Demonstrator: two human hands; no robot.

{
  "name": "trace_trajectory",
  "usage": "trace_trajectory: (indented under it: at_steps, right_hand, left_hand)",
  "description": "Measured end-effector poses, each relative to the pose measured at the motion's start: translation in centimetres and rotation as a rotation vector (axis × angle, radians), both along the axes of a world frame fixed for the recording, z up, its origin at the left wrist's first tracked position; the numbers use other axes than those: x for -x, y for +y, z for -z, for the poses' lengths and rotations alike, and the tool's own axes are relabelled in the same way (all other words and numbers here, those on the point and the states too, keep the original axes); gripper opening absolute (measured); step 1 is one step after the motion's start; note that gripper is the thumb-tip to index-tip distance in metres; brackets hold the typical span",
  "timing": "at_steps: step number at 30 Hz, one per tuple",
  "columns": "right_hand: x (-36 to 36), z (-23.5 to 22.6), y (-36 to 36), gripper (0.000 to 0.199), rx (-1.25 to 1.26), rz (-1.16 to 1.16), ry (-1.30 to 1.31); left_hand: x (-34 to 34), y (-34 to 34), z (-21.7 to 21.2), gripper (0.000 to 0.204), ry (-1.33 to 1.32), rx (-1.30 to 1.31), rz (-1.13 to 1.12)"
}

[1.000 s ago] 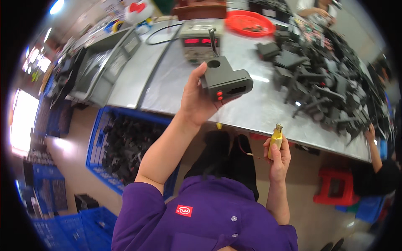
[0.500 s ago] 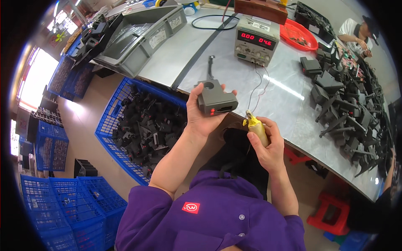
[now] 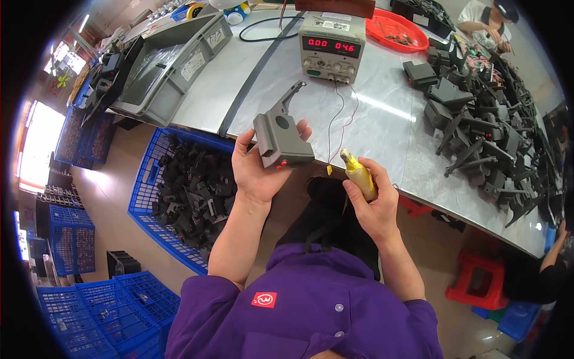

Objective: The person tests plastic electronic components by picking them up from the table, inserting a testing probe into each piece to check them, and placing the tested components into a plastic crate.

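My left hand (image 3: 258,175) holds a dark grey plastic housing (image 3: 288,146) above the table's near edge. This housing has a round hole, a jointed arm (image 3: 292,96) sticking out at its far end, and two small red parts on its near side. My right hand (image 3: 378,202) is wrapped round a pale yellow handheld tool (image 3: 361,179) with a metal tip, whose exact kind I cannot make out. The tip points away from me, to the right of the housing and apart from it. Beside it hangs a small yellow piece (image 3: 329,170) on a thin wire.
A power supply (image 3: 332,51) with red digits stands at the back, thin leads running toward me. Many dark housings (image 3: 460,119) pile up on the right. A blue crate (image 3: 149,179) of dark parts is below left, a grey bin (image 3: 179,75) above it. A co-worker (image 3: 487,27) sits far right.
The view has shifted, so the table's things lie further left in it. My left hand has turned the housing, its arm now slanting right. The small yellow piece now hangs apart from the tool's tip.
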State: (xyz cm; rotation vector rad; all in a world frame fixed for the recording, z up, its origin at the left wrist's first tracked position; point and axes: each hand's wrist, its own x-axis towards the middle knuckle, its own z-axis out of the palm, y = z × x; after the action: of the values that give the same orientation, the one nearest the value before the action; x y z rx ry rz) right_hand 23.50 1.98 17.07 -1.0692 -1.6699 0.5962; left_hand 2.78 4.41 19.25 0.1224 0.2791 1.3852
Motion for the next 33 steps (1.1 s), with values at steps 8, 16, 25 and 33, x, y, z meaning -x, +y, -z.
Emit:
trace_trajectory:
  at_steps: [8,16,25,33]
  right_hand:
    - [-0.9,-1.8,-0.9,0.040,0.403,-0.148,0.390]
    - [0.2,-3.8,-1.4,0.031,0.356,-0.280,0.183]
    - [1.5,-3.3,-0.1,0.024,0.421,-0.377,0.213]
    - [1.3,-4.2,0.2,0.023,0.403,-0.355,0.104]
  left_hand:
    - [0.9,0.7,2.4,0.053,-0.075,-0.016,0.159]
    - [-0.8,0.4,1.2,0.035,0.077,0.127,0.057]
    - [-2.2,0.4,0.3,0.038,0.317,0.219,0.083]
    - [-2.5,0.0,-1.0,0.032,0.418,0.187,0.075]
